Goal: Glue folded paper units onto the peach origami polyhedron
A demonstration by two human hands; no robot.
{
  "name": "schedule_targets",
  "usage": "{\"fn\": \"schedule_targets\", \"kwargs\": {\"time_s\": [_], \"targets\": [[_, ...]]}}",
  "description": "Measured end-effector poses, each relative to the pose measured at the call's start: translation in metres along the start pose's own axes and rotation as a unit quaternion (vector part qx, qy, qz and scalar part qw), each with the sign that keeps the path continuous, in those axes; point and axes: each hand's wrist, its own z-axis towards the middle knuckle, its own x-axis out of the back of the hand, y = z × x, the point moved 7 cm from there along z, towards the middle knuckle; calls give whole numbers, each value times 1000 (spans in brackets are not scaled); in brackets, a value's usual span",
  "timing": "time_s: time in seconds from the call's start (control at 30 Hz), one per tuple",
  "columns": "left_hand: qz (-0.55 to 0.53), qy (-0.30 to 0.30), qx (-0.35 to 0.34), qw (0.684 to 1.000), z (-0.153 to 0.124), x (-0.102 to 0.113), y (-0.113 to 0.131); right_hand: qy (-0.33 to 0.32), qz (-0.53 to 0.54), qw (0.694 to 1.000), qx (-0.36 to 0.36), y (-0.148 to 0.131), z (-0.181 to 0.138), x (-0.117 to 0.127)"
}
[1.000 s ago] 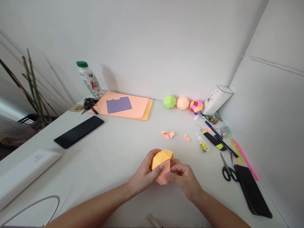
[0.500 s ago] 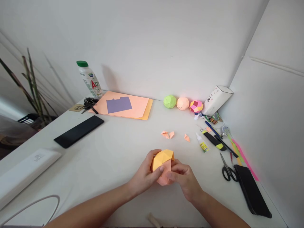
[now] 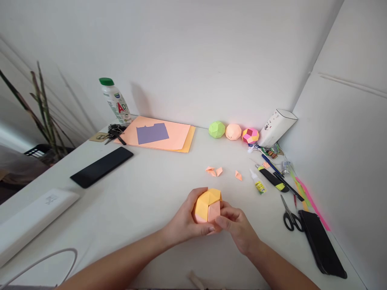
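Between my hands is a faceted paper ball point(image 3: 203, 207) in yellow and peach, its facets folded at crisp edges. My left hand point(image 3: 186, 219) wraps round its left side, fingers behind and thumb along the lower front. With thumb and fingers, my right hand point(image 3: 237, 225) grips the ball's right edge at a peach facet. The fingertips behind the ball are hidden. Beyond it on the table lie a few small folded peach paper pieces point(image 3: 211, 170) and one more piece point(image 3: 238, 175) to their right.
At the back stand a green paper ball point(image 3: 217, 129), a peach one point(image 3: 233, 132) and a multicoloured one point(image 3: 250, 135). Rightward lie a glue bottle point(image 3: 259, 185), cutter point(image 3: 272, 178), scissors point(image 3: 290, 219) and black case point(image 3: 323, 243). Leftward are paper sheets point(image 3: 178, 139), a phone point(image 3: 101, 167) and a bottle point(image 3: 117, 102).
My left thumb has slid down from the front facets to the ball's lower edge, uncovering the peach facet. My right hand keeps its place on the right edge.
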Motion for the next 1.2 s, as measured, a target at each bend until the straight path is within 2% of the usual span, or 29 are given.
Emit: {"fn": "schedule_targets", "kwargs": {"time_s": [0.3,0.77,0.93,1.2], "targets": [[135,44,-43,989,0,8,0,20,5,999,-25,10,1,3],[151,56,-47,986,-1,10,-2,32,-35,999,13,5,-1,0],[153,52,-42,986,-1,10,-1,18,-10,1000,-21,8,0,0],[213,40,-95,972,0,7,1,9,13,999,-41,11,1,1]]}}
